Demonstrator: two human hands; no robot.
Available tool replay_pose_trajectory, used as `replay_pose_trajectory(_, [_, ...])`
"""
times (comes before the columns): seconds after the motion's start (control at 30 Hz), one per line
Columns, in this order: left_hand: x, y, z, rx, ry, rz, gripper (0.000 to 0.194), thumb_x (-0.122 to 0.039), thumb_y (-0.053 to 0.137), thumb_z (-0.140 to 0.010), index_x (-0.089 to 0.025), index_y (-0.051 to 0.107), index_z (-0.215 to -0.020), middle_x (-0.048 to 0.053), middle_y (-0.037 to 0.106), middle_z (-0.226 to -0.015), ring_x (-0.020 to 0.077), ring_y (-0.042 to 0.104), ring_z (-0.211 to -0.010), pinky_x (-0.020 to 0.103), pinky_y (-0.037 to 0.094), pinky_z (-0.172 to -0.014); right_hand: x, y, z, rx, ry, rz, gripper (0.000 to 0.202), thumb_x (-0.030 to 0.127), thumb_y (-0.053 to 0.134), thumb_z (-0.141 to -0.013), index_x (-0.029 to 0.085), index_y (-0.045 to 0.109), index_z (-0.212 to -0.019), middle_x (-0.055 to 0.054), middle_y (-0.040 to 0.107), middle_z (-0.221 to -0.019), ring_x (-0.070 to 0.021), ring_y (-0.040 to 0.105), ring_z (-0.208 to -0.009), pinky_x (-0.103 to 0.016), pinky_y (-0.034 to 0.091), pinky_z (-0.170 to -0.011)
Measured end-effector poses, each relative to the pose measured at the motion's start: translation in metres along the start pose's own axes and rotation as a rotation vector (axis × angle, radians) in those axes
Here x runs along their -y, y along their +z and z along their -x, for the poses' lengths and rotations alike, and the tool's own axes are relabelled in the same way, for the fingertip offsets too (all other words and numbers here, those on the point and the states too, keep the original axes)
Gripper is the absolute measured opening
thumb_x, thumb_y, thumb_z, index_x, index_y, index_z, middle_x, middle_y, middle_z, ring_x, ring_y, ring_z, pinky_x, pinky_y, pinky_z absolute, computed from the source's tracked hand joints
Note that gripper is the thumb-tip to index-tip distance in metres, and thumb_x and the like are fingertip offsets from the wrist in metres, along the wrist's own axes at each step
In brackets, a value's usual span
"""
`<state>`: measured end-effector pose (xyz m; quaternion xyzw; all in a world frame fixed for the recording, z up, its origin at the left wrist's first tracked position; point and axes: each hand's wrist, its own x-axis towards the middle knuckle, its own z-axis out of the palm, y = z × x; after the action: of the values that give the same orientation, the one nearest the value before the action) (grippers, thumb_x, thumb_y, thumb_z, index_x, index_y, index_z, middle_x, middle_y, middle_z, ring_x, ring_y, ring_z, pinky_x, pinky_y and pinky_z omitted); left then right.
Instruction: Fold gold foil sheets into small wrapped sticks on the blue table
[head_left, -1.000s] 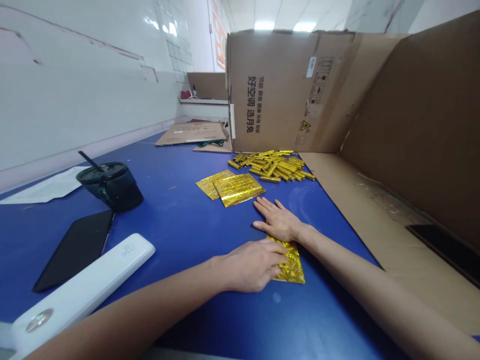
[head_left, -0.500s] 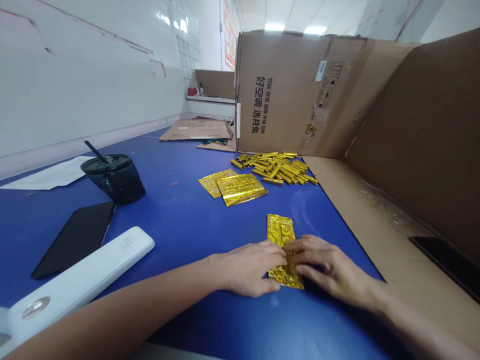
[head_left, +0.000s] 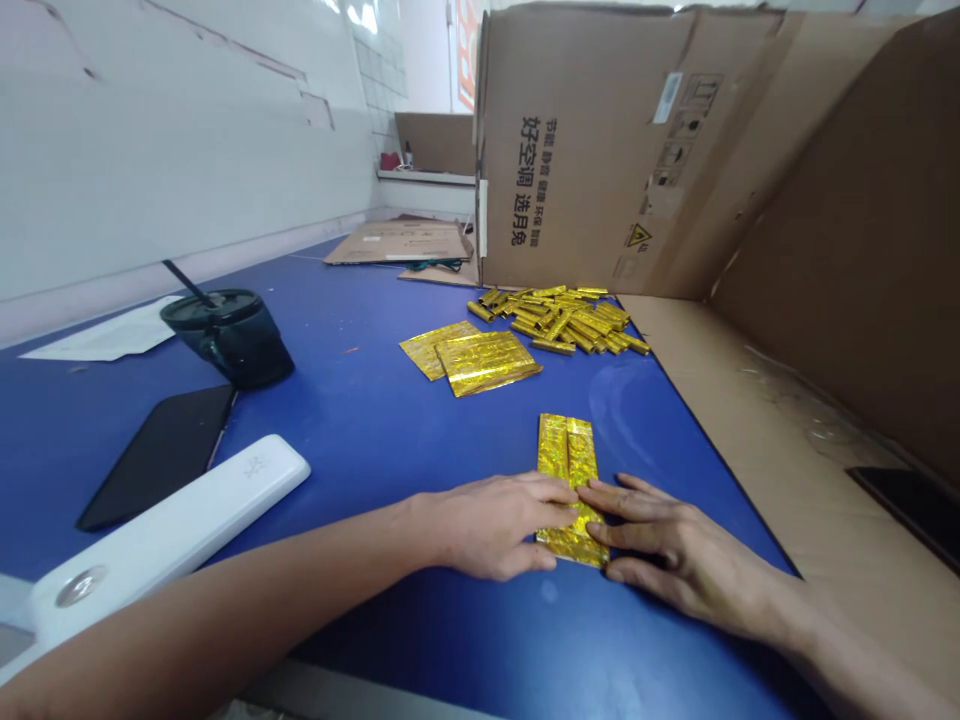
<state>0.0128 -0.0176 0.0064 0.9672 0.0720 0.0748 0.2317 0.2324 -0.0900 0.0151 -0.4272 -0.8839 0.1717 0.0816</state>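
A gold foil sheet (head_left: 553,445), its two long sides folded in toward a middle seam, lies flat on the blue table. My left hand (head_left: 495,525) rests with its fingertips on the sheet's left part. From the right, my right hand (head_left: 667,545) presses spread fingertips on its right part, the thumb by the lower right corner. Neither hand grips anything. Beyond them are flat gold sheets (head_left: 491,362) that overlap, and farther back a pile of small rolled gold pieces (head_left: 559,318).
At left on the blue table (head_left: 352,430) are a dark cup with a straw (head_left: 236,340), a black phone (head_left: 161,455), a white device (head_left: 180,530) and white paper (head_left: 112,335). Large cardboard (head_left: 585,150) stands behind and along the right side.
The fingers of my right hand have spread and shifted right, uncovering more of the sheet's seam. My left hand stays on the sheet. The view has tilted slightly downward.
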Motion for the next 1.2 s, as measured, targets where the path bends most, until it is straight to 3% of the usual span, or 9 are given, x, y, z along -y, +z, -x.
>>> replay_pose_trajectory(0.67, [-0.006, -0.004, 0.0, 0.028, 0.035, -0.066, 0.038, -0.021, 0.05, -0.079, -0.009, 0.045, -0.114, 0.012, 0.04, -0.126, 0.0193, 0.032, -0.119, 0.027, 0.024, -0.1, 0.001, 0.002, 0.001, -0.002, 0.035, -0.018, 0.038, 0.039, 0.047, -0.081, 0.029, 0.048, -0.117, -0.004, 0.042, -0.128, -0.0221, 0.037, -0.117, -0.047, 0.022, -0.1])
replay_pose_trajectory(0.83, [-0.006, -0.002, 0.0, 0.016, 0.033, -0.102, 0.038, -0.025, 0.049, -0.079, -0.012, 0.045, -0.115, 0.011, 0.043, -0.122, 0.0203, 0.035, -0.117, 0.029, 0.025, -0.099, 0.001, 0.002, 0.002, -0.047, 0.084, -0.108, 0.049, 0.039, 0.048, -0.081, 0.028, 0.034, -0.127, -0.005, 0.043, -0.127, -0.0227, 0.036, -0.117, -0.048, 0.022, -0.099])
replay_pose_trajectory(1.03, [-0.007, 0.0, 0.001, 0.015, 0.034, -0.153, 0.035, -0.028, 0.05, -0.078, -0.013, 0.049, -0.11, 0.011, 0.047, -0.113, 0.0218, 0.041, -0.111, 0.031, 0.029, -0.095, -0.003, 0.002, -0.017, 0.022, 0.078, -0.007, 0.062, 0.045, 0.041, -0.082, 0.021, 0.017, -0.134, -0.008, 0.022, -0.138, -0.0236, 0.02, -0.125, -0.049, 0.014, -0.101])
replay_pose_trajectory(1.2, [-0.007, -0.001, 0.002, -0.003, 0.053, -0.143, 0.037, -0.027, 0.051, -0.077, -0.012, 0.048, -0.11, 0.012, 0.048, -0.114, 0.0223, 0.042, -0.11, 0.03, 0.03, -0.095, -0.03, 0.002, -0.041, 0.068, 0.155, 0.13, 0.059, 0.049, 0.029, -0.084, 0.023, 0.011, -0.134, -0.005, 0.01, -0.14, -0.0228, 0.007, -0.127, -0.051, 0.007, -0.1])
